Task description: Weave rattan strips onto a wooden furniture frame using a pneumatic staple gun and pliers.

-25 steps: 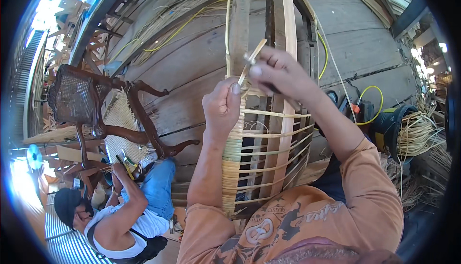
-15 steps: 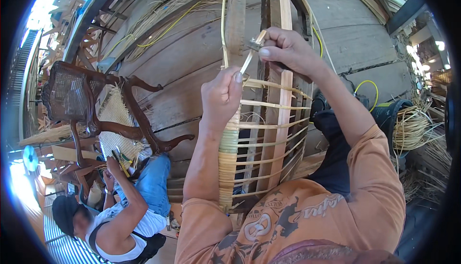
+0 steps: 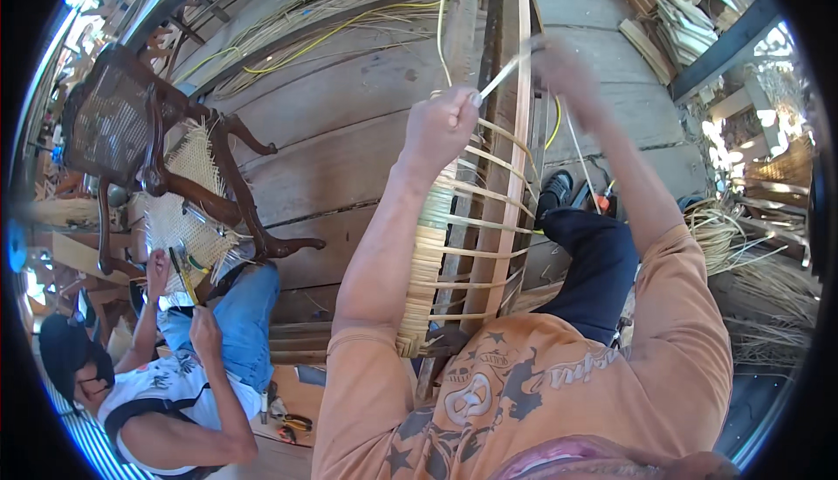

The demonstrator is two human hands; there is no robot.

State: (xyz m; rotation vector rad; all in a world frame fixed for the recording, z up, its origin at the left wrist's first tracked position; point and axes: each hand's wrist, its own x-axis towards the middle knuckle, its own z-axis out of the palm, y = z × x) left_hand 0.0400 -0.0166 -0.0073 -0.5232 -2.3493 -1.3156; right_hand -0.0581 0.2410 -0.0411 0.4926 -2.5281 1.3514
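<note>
My left hand (image 3: 443, 126) is closed in a fist round a pale rattan strip (image 3: 500, 77), at the far end of a woven rattan panel. The strip slants up from my thumb towards my right hand (image 3: 566, 78), which is raised to the right and smeared by motion; its fingers and anything in them cannot be made out. Below my left hand runs the panel's edge, wrapped in pale and greenish cane (image 3: 428, 253). Thin cane ribs (image 3: 480, 223) stretch rightwards from it over wooden bars (image 3: 506, 205).
At left, a co-worker (image 3: 188, 393) works with a yellow-handled tool beside a carved dark chair (image 3: 153, 144) with loose cane webbing (image 3: 188, 218). Pliers (image 3: 297, 422) lie near them. Cane bundles (image 3: 711, 236) are at right, and a yellow cord (image 3: 349, 17) crosses the floor at the back.
My right hand has swung up and right, away from my left, blurring the small metal tool seen in it earlier. The strip shows longer between them. The co-worker's hands have moved apart.
</note>
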